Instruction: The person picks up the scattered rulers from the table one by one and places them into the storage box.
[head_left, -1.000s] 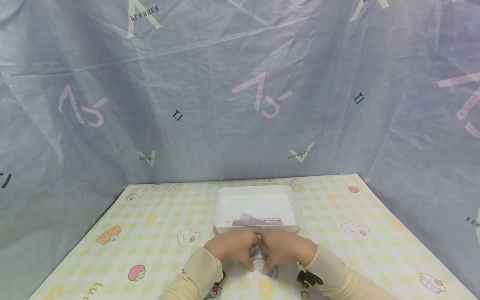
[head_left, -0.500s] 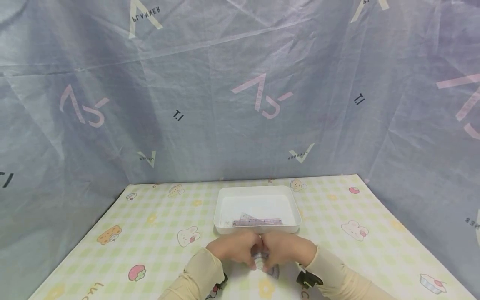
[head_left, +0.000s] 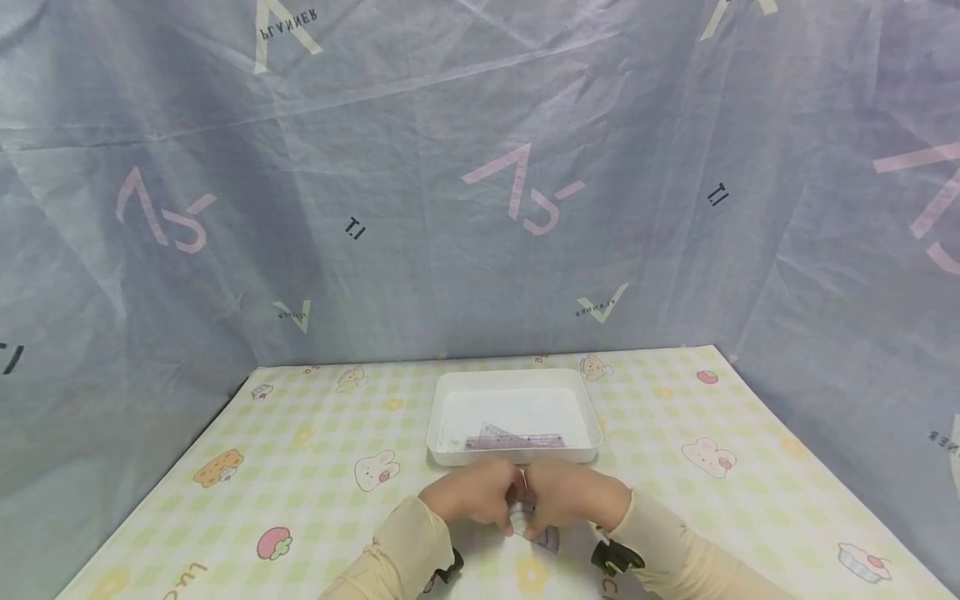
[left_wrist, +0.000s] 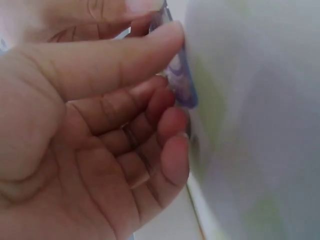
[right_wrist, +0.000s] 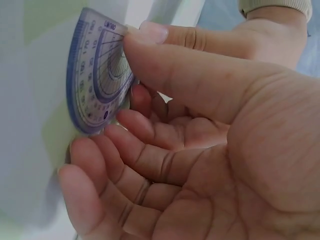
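A clear protractor (right_wrist: 97, 75) with a purple-blue scale is pinched between the thumb and fingers of both hands, just above the table. My left hand (head_left: 474, 493) grips its left part, and in the left wrist view the protractor (left_wrist: 180, 82) shows edge-on behind the thumb. On its other side my right hand (head_left: 573, 497) pinches it, the thumb (right_wrist: 165, 62) lying over its upper part. The two thumbs almost meet. Much of the protractor is hidden by the hands in the head view.
Just beyond the hands stands a white tray (head_left: 517, 457). Inside it, near the front wall, lie a purplish clear ruler (head_left: 536, 442) and a clear piece with a pointed corner (head_left: 491, 432). A checked cloth (head_left: 322, 517) covers the table, and a grey curtain (head_left: 420, 275) hangs behind.
My left hand has shifted slightly right, closer to my right hand. Less of the protractor shows between them. Both hands keep their grip, and the tray stays put.
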